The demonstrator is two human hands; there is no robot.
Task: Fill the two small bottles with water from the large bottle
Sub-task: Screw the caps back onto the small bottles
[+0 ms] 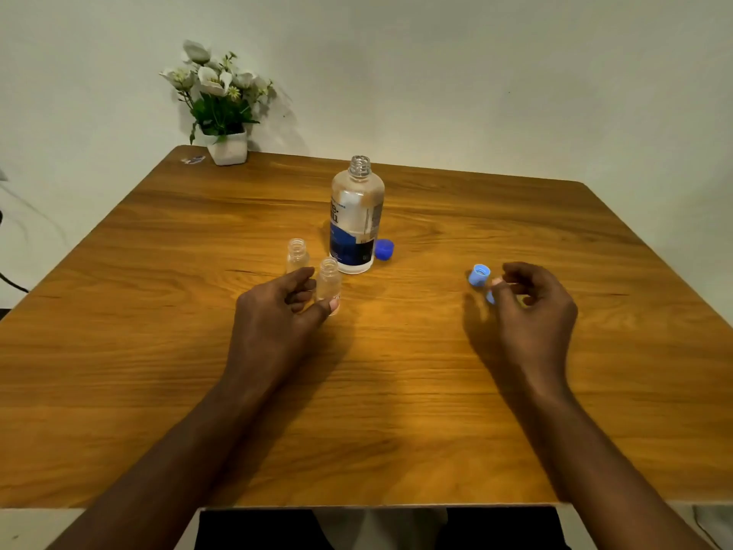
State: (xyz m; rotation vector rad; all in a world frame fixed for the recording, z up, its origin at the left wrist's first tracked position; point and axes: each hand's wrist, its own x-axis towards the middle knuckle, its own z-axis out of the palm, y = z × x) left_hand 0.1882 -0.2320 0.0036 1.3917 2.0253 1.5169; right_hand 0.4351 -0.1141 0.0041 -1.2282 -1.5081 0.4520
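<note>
The large clear bottle (356,216) with a blue and white label stands uncapped in the middle of the wooden table (158,351); its dark blue cap (384,249) lies right beside its base. Two small clear bottles stand uncapped to its left: one (297,256) further back, the other (329,281) nearer me. My left hand (277,315) touches the nearer small bottle with thumb and fingers around its lower part. One light blue cap (479,275) lies on the table at the right. My right hand (531,307) pinches a second light blue cap (491,297) at its fingertips.
A white pot of white flowers (222,109) stands at the table's far left corner, with a small scrap (193,159) beside it. A pale wall runs behind the table. The table's near edge is just before my body.
</note>
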